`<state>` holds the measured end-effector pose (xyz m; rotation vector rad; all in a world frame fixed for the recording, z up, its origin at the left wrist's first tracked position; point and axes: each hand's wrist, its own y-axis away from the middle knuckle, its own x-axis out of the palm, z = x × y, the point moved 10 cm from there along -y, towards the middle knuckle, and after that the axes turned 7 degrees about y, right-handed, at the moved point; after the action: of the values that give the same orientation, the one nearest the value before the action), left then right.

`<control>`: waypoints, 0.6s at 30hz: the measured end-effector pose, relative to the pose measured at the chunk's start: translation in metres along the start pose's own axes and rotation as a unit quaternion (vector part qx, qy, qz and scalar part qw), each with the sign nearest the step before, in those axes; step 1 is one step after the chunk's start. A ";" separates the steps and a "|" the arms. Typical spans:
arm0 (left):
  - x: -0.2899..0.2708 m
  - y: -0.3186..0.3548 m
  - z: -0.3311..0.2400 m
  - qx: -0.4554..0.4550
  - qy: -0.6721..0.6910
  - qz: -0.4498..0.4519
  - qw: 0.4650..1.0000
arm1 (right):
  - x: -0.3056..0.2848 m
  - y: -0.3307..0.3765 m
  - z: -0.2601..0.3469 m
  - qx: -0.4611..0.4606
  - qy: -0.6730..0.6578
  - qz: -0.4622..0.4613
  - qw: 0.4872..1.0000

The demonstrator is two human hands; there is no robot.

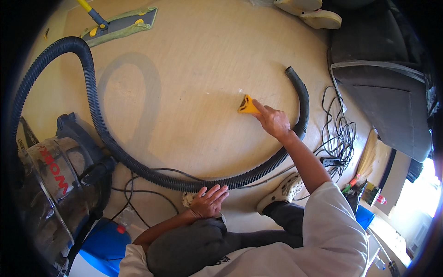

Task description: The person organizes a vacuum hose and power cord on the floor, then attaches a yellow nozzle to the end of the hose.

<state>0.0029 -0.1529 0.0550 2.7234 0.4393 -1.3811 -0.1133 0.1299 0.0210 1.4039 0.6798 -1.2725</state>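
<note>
My right hand is closed round a small yellow scraper, whose wide end is low over the pale wood-look floor. Small white specks lie just beyond the scraper. My left hand has its fingers stretched out flat over my knee, and the fingertips reach the ribbed black vacuum hose. It holds nothing that I can see. The hose curves past both hands, and its open end lies to the right of the scraper, partly hidden by my right forearm.
A large drum-shaped vacuum cleaner stands at left beside a blue bucket. A flat mop lies far left. Tangled black cable, a straw broom and dark furniture are at right. Pale clogs lie far right.
</note>
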 end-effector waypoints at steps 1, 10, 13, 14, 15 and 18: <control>-0.001 0.001 0.001 0.001 0.002 0.001 1.000 | -0.002 -0.003 0.001 -0.008 0.014 -0.003 1.000; -0.004 -0.002 0.007 -0.003 0.020 -0.002 1.000 | -0.002 -0.007 0.004 -0.037 -0.007 -0.017 0.999; 0.002 -0.003 0.007 -0.015 0.050 0.018 0.998 | -0.010 -0.020 0.013 -0.034 0.020 -0.035 0.999; 0.003 -0.004 0.008 -0.015 0.053 0.024 0.998 | -0.009 -0.022 0.011 -0.035 0.020 -0.037 0.999; 0.005 -0.005 0.009 -0.015 0.057 0.030 0.998 | -0.007 -0.021 0.011 -0.042 0.023 -0.040 0.998; -0.006 -0.005 0.006 -0.003 0.044 0.003 0.999 | -0.008 -0.012 0.009 -0.054 0.010 -0.050 0.997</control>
<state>-0.0065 -0.1501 0.0568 2.7865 0.4383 -1.2596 -0.1289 0.1267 0.0258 1.3090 0.8293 -1.2814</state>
